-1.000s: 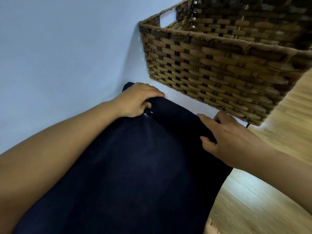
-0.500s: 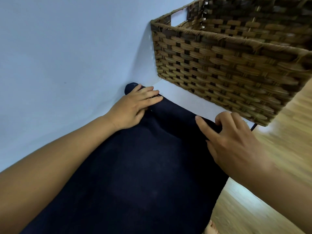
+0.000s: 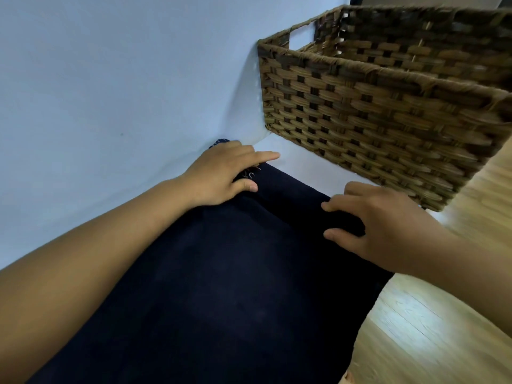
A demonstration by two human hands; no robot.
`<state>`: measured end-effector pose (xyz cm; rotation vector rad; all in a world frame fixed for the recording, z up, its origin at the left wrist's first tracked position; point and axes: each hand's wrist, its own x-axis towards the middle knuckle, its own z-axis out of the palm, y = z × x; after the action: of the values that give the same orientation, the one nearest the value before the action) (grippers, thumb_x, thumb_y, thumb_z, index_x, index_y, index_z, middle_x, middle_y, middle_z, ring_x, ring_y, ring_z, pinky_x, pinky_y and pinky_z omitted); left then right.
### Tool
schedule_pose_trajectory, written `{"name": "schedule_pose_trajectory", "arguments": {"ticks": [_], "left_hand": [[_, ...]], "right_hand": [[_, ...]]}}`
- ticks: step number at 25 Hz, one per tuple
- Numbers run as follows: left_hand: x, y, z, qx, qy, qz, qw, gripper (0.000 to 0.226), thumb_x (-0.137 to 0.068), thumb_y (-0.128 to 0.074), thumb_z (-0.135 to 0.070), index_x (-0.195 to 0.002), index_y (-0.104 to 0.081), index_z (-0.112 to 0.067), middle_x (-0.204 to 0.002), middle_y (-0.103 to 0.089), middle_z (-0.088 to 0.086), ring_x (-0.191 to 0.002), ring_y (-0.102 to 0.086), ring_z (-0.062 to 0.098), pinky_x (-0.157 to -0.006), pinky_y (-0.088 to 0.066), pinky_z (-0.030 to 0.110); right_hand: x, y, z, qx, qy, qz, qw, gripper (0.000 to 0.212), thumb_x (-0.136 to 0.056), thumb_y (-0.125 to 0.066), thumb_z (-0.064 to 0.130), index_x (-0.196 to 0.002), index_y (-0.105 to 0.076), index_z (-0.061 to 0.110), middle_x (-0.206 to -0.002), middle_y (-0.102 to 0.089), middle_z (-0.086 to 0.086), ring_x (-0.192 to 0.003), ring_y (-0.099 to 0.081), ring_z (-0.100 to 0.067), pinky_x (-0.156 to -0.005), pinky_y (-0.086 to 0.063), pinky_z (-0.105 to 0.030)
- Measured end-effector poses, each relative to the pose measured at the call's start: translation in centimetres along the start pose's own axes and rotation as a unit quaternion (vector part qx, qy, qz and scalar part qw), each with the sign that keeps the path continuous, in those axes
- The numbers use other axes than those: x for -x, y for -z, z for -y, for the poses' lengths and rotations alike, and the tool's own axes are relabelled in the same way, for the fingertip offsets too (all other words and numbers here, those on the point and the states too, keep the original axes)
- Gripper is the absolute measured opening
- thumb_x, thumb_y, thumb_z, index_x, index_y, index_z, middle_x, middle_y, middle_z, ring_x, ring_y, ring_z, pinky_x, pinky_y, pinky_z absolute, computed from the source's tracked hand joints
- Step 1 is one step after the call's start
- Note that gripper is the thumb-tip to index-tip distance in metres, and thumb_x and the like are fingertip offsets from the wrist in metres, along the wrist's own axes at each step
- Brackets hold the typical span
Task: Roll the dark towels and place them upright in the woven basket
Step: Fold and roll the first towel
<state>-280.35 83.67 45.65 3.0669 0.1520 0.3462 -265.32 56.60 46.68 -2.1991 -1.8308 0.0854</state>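
Observation:
A dark navy towel [image 3: 221, 286] lies spread along a white surface [image 3: 97, 106], its far end turned over into a low roll [image 3: 293, 198]. My left hand [image 3: 224, 173] rests on the roll's left end, index finger straight, thumb pressed on the cloth. At the roll's right end, my right hand [image 3: 388, 225] holds it between thumb and curled fingers. The woven basket [image 3: 374, 115] stands just beyond the roll at the upper right, brown, with a handle cut-out; what shows of its inside holds no towel.
The white surface ends at the right, where a light wooden floor [image 3: 429, 328] lies below. The towel's right side hangs at that edge. A toe [image 3: 346, 378] shows at the bottom. White surface stretches to the left of the towel.
My left hand's fingers uncurled from gripping the towel's end and now lie flatter on the roll. My right hand's fingers wrapped over the roll. The view shifted left and nearer.

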Motion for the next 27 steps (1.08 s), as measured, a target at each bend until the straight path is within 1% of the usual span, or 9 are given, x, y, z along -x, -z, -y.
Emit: {"name": "schedule_pose_trajectory", "arguments": {"ticks": [2,5,9,13,17,19,22,24,27], "left_hand": [[-2.1,1.1,0.2,-0.012,-0.002,0.094,0.995,0.071,-0.087,-0.07,-0.036,-0.149,-0.035,-0.037,-0.101,-0.051,-0.009,-0.096,-0.04,0.013,-0.088,-0.04,0.033],[-4.5,1.6,0.1,-0.01,-0.008,0.205,0.979,0.059,-0.089,-0.068,-0.026,-0.141,-0.045,-0.039,-0.116,-0.043,-0.009,-0.109,-0.034,0.012,-0.1,-0.037,0.037],[-5.6,0.0,0.0,0.037,-0.014,0.252,0.967,0.055,-0.095,-0.058,-0.017,-0.143,-0.04,-0.036,-0.145,-0.044,-0.012,-0.135,-0.034,0.013,-0.12,-0.01,0.046],[-5.0,-1.2,0.5,0.052,-0.013,0.162,0.985,0.051,-0.092,-0.062,-0.019,-0.137,-0.047,-0.037,-0.132,-0.058,-0.01,-0.125,-0.046,0.015,-0.117,-0.016,0.041],[-2.0,-2.7,-0.1,0.054,-0.035,0.002,0.998,0.05,-0.085,-0.063,-0.009,-0.131,-0.054,-0.026,-0.126,-0.06,-0.008,-0.122,-0.051,0.014,-0.117,-0.015,0.042],[-0.5,-3.0,-0.1,0.049,-0.042,-0.026,0.998,0.053,-0.086,-0.061,-0.009,-0.136,-0.051,-0.024,-0.134,-0.057,-0.005,-0.132,-0.045,0.015,-0.118,-0.011,0.045],[1.0,-2.7,0.0,0.037,-0.042,-0.004,0.998,0.058,-0.094,-0.056,-0.015,-0.149,-0.037,-0.023,-0.154,-0.039,-0.001,-0.148,-0.022,0.021,-0.121,-0.004,0.051],[2.1,-2.4,0.0,0.047,-0.039,0.014,0.998,0.059,-0.098,-0.048,-0.023,-0.153,-0.027,-0.027,-0.16,-0.027,-0.003,-0.151,-0.01,0.019,-0.121,0.0,0.052],[4.4,-2.1,-0.4,0.06,-0.024,0.011,0.998,0.056,-0.101,-0.039,-0.034,-0.154,-0.023,-0.029,-0.161,-0.023,-0.006,-0.151,-0.008,0.015,-0.121,-0.001,0.053]], "right_hand": [[-0.5,-0.1,-0.7,-0.085,-0.061,0.033,0.994,0.036,-0.083,-0.065,0.049,-0.114,-0.052,0.038,-0.086,-0.045,0.016,-0.073,-0.047,-0.003,-0.06,-0.033,-0.016],[-0.7,-0.9,-1.0,-0.106,-0.137,0.088,0.981,0.05,-0.087,-0.057,0.054,-0.127,-0.03,0.04,-0.106,-0.044,0.008,-0.086,-0.049,-0.008,-0.073,-0.044,-0.024],[-1.0,-1.3,-1.0,-0.048,-0.158,0.146,0.975,0.055,-0.094,-0.041,0.057,-0.139,-0.022,0.031,-0.108,-0.05,0.001,-0.093,-0.054,-0.016,-0.081,-0.048,-0.03],[-0.8,-1.7,0.1,0.078,-0.112,0.106,0.985,0.043,-0.099,-0.035,0.05,-0.128,-0.026,0.02,-0.096,-0.045,-0.004,-0.082,-0.051,-0.021,-0.072,-0.046,-0.03],[0.3,-2.9,1.8,0.201,-0.082,0.0,0.976,0.047,-0.088,-0.059,0.034,-0.122,-0.046,0.004,-0.079,-0.046,-0.016,-0.063,-0.037,-0.025,-0.049,-0.034,-0.034],[0.9,-3.5,2.6,0.235,-0.078,-0.042,0.968,0.048,-0.086,-0.062,0.028,-0.121,-0.052,-0.002,-0.077,-0.047,-0.02,-0.061,-0.039,-0.03,-0.048,-0.032,-0.035],[1.3,-3.7,3.5,0.265,-0.082,-0.045,0.96,0.054,-0.095,-0.047,0.04,-0.128,-0.049,-0.003,-0.088,-0.05,-0.022,-0.071,-0.046,-0.035,-0.055,-0.042,-0.042],[1.7,-3.9,4.3,0.244,-0.105,-0.03,0.964,0.071,-0.096,-0.029,0.056,-0.136,-0.044,-0.001,-0.11,-0.053,-0.026,-0.092,-0.053,-0.043,-0.07,-0.049,-0.049],[2.7,-4.5,6.1,0.202,-0.091,0.001,0.975,0.086,-0.093,-0.022,0.065,-0.146,-0.036,-0.001,-0.141,-0.041,-0.033,-0.127,-0.041,-0.053,-0.098,-0.039,-0.065]]}}
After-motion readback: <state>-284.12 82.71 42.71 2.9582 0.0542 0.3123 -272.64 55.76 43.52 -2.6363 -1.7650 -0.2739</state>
